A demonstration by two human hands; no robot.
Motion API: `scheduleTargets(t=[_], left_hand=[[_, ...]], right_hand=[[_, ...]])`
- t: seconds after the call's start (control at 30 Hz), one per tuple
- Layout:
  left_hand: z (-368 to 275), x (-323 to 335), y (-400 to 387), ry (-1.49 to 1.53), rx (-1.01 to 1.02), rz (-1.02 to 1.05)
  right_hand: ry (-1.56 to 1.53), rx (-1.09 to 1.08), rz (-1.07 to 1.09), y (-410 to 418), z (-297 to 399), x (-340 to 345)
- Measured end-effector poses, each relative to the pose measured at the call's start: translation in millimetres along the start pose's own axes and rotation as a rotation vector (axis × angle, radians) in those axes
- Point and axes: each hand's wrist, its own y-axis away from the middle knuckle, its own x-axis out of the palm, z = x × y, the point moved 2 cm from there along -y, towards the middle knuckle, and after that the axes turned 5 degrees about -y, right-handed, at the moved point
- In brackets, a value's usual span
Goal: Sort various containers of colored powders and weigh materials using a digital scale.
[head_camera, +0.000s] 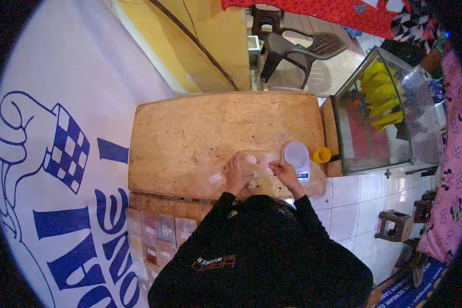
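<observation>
Near the front edge of a wooden table (200, 127), my left hand (237, 173) curls around the left end of a clear plastic container (268, 156). Something white and rounded (250, 159) shows inside or on the container, close to my left fingertips; which of the two I cannot tell. Between pinched thumb and fingers, my right hand (286, 176) has a small, thin, pale pink utensil (268, 165), blurred, its tip pointing toward the white thing. Just beyond the right hand stands a digital kitchen scale (296, 154) with a round plate and a lit display.
A yellow cup (322, 154) stands right of the scale, beside a glass display case (373, 119) holding yellow packets. A small white slip (215, 178) lies left of my hands. Several clear packets (158, 235) hang below the table's front. A white banner (100, 65) borders the left side.
</observation>
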Motion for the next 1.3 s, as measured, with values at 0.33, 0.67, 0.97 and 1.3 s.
scheduleTargets(t=[0.33, 0.67, 0.97, 1.3], left_hand=[[1, 8, 1, 0.129, 0.047, -0.078], [16, 5, 6, 0.183, 0.112, -0.11], [38, 3, 8, 0.187, -0.047, -0.093], [43, 7, 13, 0.17, -0.078, -0.056]], right_hand=[[0.669, -0.735, -0.043, 17, 69, 8], [0.203, -0.387, -0.184, 2, 31, -15], [0.512, -0.187, -0.192, -15, -66, -44], [0.448, -0.14, -0.126, -28, -87, -18]])
